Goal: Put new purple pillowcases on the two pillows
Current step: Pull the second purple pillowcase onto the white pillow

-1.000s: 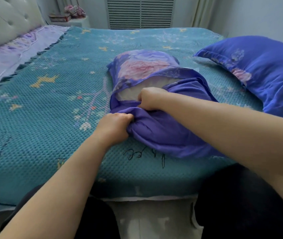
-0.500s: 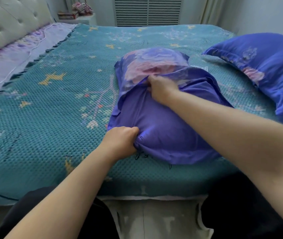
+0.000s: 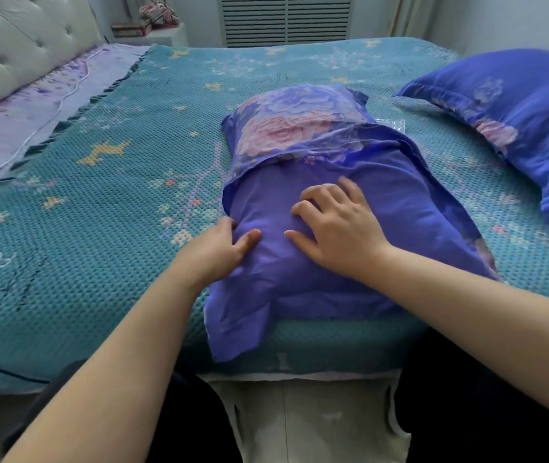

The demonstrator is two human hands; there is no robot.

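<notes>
From the head camera, we have the plump pillow in its new plain purple cotton pillowcase (image 3: 350, 248) lying at the near edge of the teal quilted bedspread (image 3: 82, 228), its far end under a floral flap. Our right hand (image 3: 336, 228) lies flat and spread on top, gripping nothing. Our left hand (image 3: 219, 245) pinches the case's left side between thumb and fingers. A loose corner of cloth hangs over the near edge. The second blue-purple floral pillow (image 3: 517, 121) rests by the right edge, seemingly done. We should press down with the right, tug left to seat the corner, then smooth outward.
</notes>
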